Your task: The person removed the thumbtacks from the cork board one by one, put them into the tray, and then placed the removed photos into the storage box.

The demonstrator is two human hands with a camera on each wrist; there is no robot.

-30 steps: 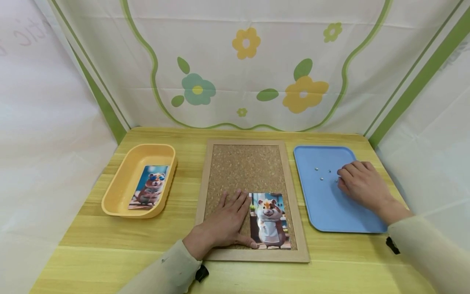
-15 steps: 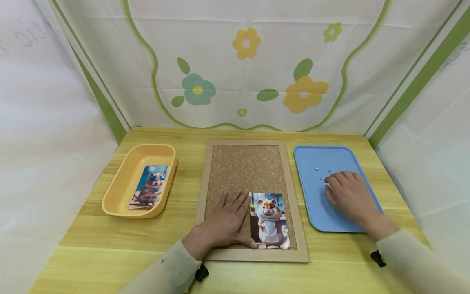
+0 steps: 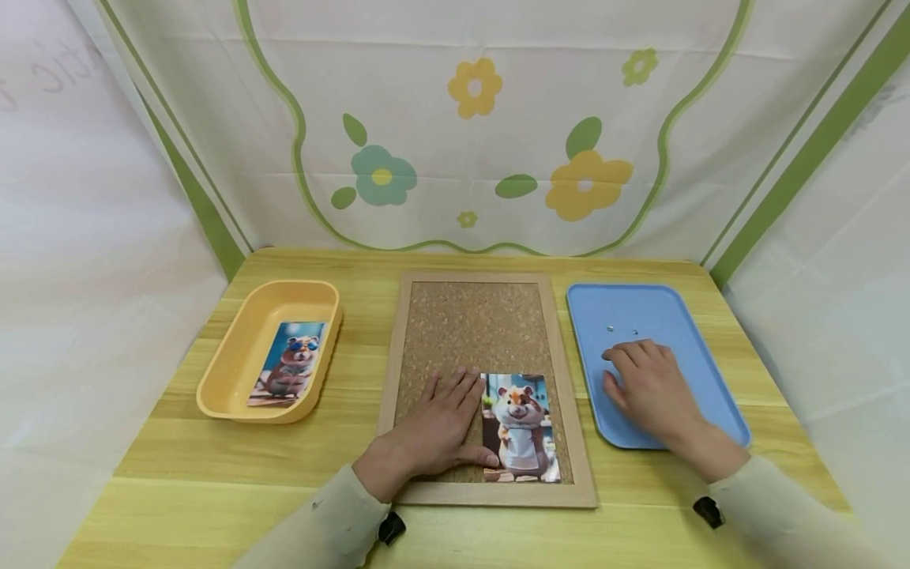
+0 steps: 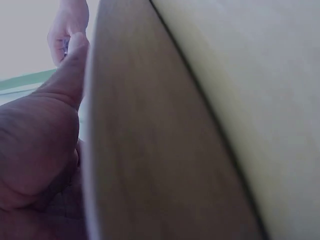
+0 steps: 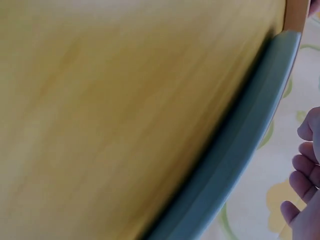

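Observation:
My left hand (image 3: 434, 431) lies flat with spread fingers on a wood-framed cork board (image 3: 472, 324), its thumb touching the lower left edge of a hamster photo (image 3: 522, 431). The picture lies in the board's lower right corner. Over the blue tray (image 3: 690, 411), my right hand (image 3: 654, 387) has curled fingers. A tiny shiny bit, seemingly a thumbtack (image 4: 65, 46), shows between its fingers in the left wrist view. Two other thumbtacks (image 3: 610, 328) lie on the tray just beyond the hand. The right wrist view shows the curled right fingers (image 5: 306, 165) past the tray's rim.
At the left, a yellow bin (image 3: 227, 348) holds another hamster photo (image 3: 290, 367), this one with blue sunglasses. A wooden table (image 3: 362, 458) carries everything. A white curtain (image 3: 426, 118) with printed flowers hangs behind it, and white sheets stand at both sides.
My right hand has moved left across the tray, and the thumbtacks nearest it no longer show there. My left hand and the photo have stayed in place.

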